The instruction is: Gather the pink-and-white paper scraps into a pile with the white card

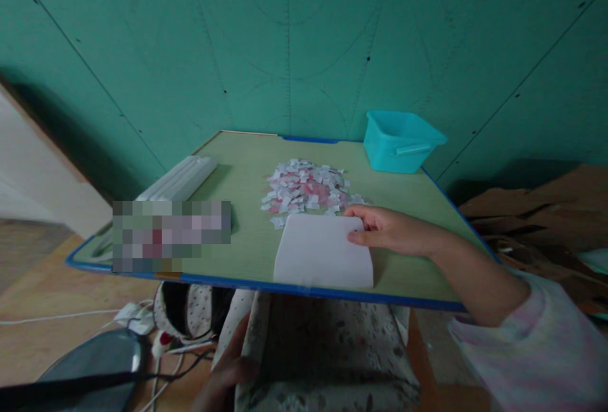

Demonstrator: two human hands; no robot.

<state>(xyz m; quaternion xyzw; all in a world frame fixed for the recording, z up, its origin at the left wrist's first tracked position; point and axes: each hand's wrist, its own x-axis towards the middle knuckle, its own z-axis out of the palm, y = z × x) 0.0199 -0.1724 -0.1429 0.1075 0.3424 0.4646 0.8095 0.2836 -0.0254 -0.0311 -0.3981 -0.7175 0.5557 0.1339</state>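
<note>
Near the front edge of the table lies a white pad point(323, 250), flat and roughly square; it looks like paper. My right hand point(375, 228) grips its upper right corner, thumb on top and fingers at the far side. Just beyond the pad is a loose heap of small paper pieces point(304, 187), white with some pink. Below the table edge, my left hand point(232, 364) is closed at the left edge of a spotted, patterned cloth point(332, 348); its fingers are partly hidden and dim.
A turquoise plastic basket point(403, 142) stands at the table's back right corner. White long packs point(180, 177) and a pixelated item point(171, 234) lie on the left. Below are a dark round stool seat point(99, 361) and cables point(161, 367). Torn cardboard point(546, 209) is at right.
</note>
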